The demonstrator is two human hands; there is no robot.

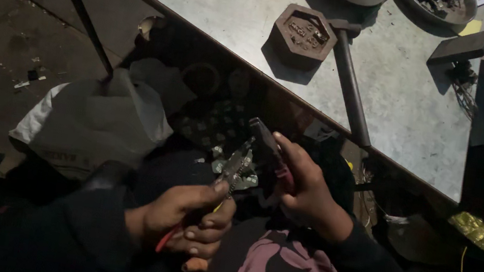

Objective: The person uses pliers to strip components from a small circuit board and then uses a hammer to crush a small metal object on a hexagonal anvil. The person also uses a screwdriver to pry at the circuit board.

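We've got two pairs of pliers going, low in the near middle, below the surface (383, 105) edge. Our left hand (187, 219) is clenched on the red-handled pliers (230, 175); our right hand (304, 185) grips the dark pliers (266, 142), fingers wrapped round the handles. Best, we'd say, to keep both jaws square and wrists steady; what's between them is too dim to tell.

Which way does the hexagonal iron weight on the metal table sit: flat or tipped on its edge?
Flat. The hexagonal weight shows its recessed top face to the camera, and its base rests on the table beside a dark metal bar.
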